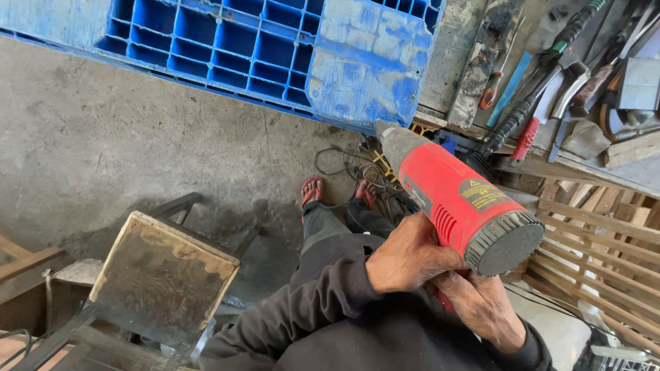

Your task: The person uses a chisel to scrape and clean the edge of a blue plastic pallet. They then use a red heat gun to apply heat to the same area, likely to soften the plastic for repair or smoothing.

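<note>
Counts, placed relative to heat gun:
- 1 red heat gun (457, 199).
- 2 hands on it: left hand (409, 257), right hand (481, 302), both at handle below body.
- 1 blue plastic pallet (275, 41), above gun.
- 2 red sandals (311, 190), left of nozzle.
- 1 wooden stool (161, 278), far left.
- 1 slatted wood rack (605, 240), right.
- Tools on counter (550, 82), upper right: too many, overlapping, no exact count.

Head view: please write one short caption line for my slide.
Seated person grips a red heat gun with the left hand and right hand, near a blue plastic pallet.
</note>
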Tool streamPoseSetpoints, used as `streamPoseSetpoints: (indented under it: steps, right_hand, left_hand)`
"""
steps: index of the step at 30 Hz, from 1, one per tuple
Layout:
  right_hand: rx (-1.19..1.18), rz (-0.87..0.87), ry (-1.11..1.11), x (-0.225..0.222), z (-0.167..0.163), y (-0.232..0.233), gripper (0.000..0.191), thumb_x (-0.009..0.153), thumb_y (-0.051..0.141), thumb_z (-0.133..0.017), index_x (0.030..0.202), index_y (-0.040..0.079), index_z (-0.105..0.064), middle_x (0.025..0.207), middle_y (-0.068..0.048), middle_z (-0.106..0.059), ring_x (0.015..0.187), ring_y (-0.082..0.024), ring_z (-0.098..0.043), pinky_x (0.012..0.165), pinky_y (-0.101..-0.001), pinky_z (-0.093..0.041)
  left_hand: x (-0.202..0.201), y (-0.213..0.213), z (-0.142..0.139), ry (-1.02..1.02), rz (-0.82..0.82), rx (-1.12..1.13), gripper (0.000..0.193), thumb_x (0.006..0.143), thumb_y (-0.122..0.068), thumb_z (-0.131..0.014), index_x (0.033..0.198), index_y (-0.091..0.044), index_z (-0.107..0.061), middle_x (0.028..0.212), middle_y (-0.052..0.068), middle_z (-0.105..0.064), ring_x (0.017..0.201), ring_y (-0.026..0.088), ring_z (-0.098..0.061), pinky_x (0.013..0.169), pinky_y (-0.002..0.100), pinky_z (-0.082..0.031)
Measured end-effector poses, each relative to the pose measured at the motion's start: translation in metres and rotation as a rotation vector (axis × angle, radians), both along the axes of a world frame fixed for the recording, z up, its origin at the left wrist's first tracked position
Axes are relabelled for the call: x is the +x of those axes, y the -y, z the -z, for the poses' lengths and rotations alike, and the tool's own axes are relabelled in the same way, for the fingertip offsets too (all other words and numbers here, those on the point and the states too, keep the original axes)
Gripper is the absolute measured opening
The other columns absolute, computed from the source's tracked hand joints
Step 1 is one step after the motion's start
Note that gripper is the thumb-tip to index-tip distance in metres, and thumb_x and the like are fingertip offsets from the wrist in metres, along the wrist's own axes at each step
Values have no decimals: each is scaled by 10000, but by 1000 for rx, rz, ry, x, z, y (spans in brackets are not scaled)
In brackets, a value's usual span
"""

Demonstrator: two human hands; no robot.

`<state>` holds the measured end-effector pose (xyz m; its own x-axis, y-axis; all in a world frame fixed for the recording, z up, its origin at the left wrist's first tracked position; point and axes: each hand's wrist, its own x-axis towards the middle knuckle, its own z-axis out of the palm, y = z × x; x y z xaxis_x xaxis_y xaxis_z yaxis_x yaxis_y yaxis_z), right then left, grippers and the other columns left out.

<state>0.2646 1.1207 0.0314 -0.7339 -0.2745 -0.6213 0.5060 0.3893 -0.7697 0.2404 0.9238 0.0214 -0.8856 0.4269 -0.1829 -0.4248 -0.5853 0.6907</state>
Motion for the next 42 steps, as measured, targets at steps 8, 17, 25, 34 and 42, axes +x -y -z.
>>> streamPoseSetpoints:
  steps: [8, 17, 25, 34, 42]
  right_hand:
    - [-20, 30, 6, 2, -3, 2, 243, 926, 148, -654, 1129, 16, -658, 941, -61, -683, 809, -134, -616, 662, -306, -525]
    - [-7, 60, 8, 2, -5, 8, 274, 911, 171, -667, 1142, 25, -647, 926, -61, -684, 796, -137, -627, 654, -309, -531]
    - [25, 26, 0, 1, -10, 15, 218, 921, 193, -668, 1040, 11, -683, 819, -74, -691, 709, -149, -619, 597, -313, -507]
    - [-67, 42, -38, 6, 0, 9, 228, 925, 172, -646, 1095, 20, -652, 872, -59, -691, 761, -135, -642, 641, -308, -540]
    - [-124, 245, -90, 37, 43, -17, 279, 895, 164, -680, 1121, 11, -620, 923, -49, -681, 792, -127, -658, 645, -301, -555]
  left_hand:
    - [-2, 4, -3, -3, 14, -33, 338, 855, -89, -713, 1160, 40, -647, 941, 81, -705, 836, 128, -663, 731, 306, -555]
    - [-3, 4, -2, -18, 11, -34, 384, 851, -97, -733, 1198, 42, -645, 1010, 82, -712, 893, 120, -663, 787, 302, -564]
    - [-3, 8, -5, 41, 76, -29, 392, 878, -156, -735, 1207, 37, -645, 996, 92, -708, 876, 149, -660, 761, 333, -561]
    - [-2, 7, -2, -61, 40, -101, 420, 870, -127, -739, 1244, 25, -620, 1055, 87, -708, 946, 146, -661, 839, 328, -564]
    - [8, -21, 13, 3, 47, 9, 402, 866, -94, -721, 1225, 45, -604, 1016, 88, -702, 921, 162, -673, 818, 342, -570]
